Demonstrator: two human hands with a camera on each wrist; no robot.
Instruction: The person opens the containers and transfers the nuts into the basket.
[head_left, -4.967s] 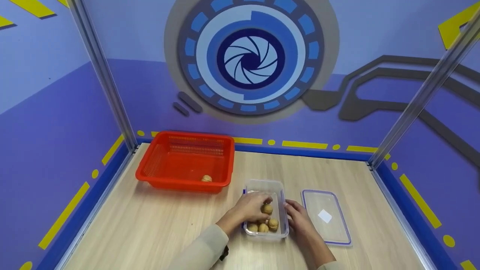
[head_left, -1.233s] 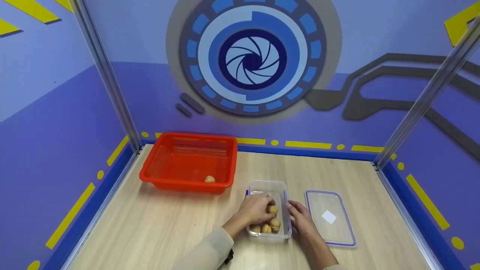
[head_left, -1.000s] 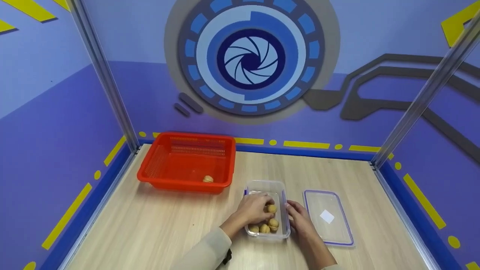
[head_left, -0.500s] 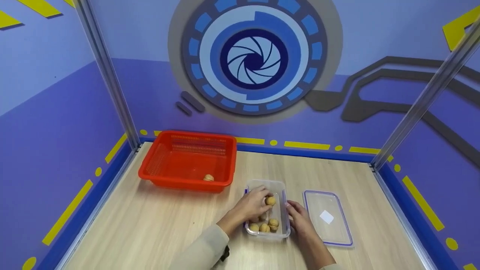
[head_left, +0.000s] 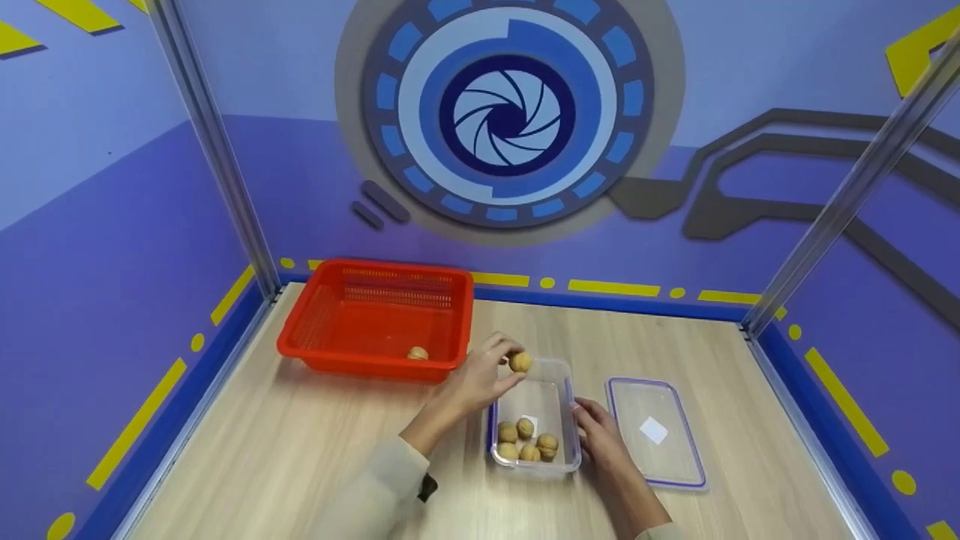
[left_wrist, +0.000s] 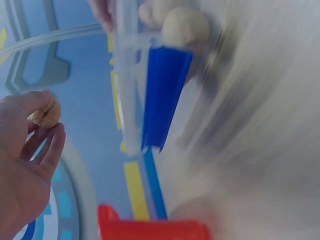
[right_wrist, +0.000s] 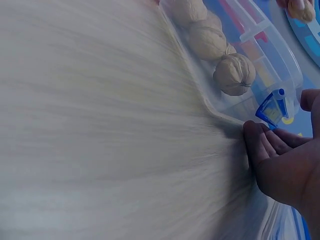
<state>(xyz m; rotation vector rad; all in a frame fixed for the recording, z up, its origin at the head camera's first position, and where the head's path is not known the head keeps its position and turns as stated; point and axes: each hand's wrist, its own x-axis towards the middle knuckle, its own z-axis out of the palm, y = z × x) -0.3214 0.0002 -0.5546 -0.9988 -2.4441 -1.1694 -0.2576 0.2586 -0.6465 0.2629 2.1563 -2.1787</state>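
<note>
My left hand (head_left: pixel 480 373) pinches a walnut (head_left: pixel 520 362) in its fingertips, lifted above the far left corner of the clear plastic box (head_left: pixel 559 405). The left wrist view shows the same walnut (left_wrist: pixel 46 113) held between thumb and fingers (left_wrist: pixel 40 145). Several walnuts (head_left: pixel 526 441) lie at the near end of the box, also visible in the right wrist view as walnuts (right_wrist: pixel 234 74). My right hand (head_left: pixel 596 431) rests with straight fingers (right_wrist: pixel 265 145) against the box's right wall. One walnut (head_left: pixel 417 352) lies in the red basket (head_left: pixel 315 330).
The box's clear lid (head_left: pixel 654 431) with a blue rim lies flat just right of my right hand. Metal posts (head_left: pixel 214 150) stand at the back corners. A blue border and purple walls close in the wooden table (head_left: pixel 300 450).
My left hand has lifted one walnut out of the box and carried it up and left toward the red basket. The right hand has stayed at the box's side.
</note>
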